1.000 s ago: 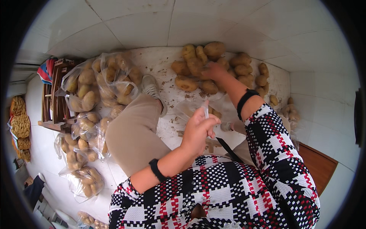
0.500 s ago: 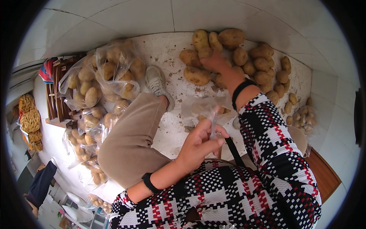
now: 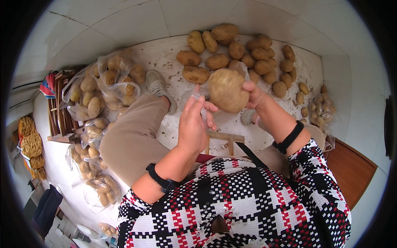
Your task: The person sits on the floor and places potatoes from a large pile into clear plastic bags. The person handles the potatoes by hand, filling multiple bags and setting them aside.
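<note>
Grip of the right hand is closed on one large potato, with the thumb on its right edge; the other fingers are mostly hidden, and this potato looks blurred. To the left of it and a little nearer to the body, the left hand has its fingers together on the thin film of a clear plastic bag. How wide the bag's mouth stands, and whether the potato touches the film, I cannot tell. In my judgement, the step in hand is bringing the potato to the bag. The next move would call for the left grip to keep the film firm and the mouth apart, so that such a big potato can pass without tearing it. Beyond the held potato, loose potatoes lie on the dirty floor, near the tiled wall. Nearer to the body than it is a small wooden frame. Well to its left are filled bags, and well to its right is a bag of smaller potatoes.
</note>
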{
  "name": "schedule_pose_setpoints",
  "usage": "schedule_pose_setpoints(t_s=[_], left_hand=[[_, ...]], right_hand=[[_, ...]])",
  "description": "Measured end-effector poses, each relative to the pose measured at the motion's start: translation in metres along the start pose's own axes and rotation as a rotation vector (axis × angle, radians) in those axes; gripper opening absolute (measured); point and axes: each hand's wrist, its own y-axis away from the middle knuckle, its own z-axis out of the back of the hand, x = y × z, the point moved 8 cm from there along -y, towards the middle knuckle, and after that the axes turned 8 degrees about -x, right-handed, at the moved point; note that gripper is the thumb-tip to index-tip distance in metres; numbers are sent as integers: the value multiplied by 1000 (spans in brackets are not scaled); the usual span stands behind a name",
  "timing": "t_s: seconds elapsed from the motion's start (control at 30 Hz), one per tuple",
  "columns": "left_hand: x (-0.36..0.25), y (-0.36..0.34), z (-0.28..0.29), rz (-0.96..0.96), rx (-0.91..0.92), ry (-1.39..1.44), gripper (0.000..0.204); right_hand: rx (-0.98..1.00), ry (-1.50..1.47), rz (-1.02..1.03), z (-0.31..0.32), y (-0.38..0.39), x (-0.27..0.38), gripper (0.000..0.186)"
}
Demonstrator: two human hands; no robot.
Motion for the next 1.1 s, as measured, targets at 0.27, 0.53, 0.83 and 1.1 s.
schedule_pose_setpoints(t_s=[0.27,0.53,0.83,1.1], left_hand=[[2,1,-5,-8,54,-146,58],[-3,1,-1,48,50,-85,56],[-1,-10,8,96,-21,-64,61],[12,-8,0,167,50,-65,61]], right_hand=[[11,779,-145,2,-43,-63,46],[-176,1330,-337,77,-89,-89,45],[-368,1702,-156,153,-112,-91,47],[-423,1668,-164,127,-107,-75,44]])
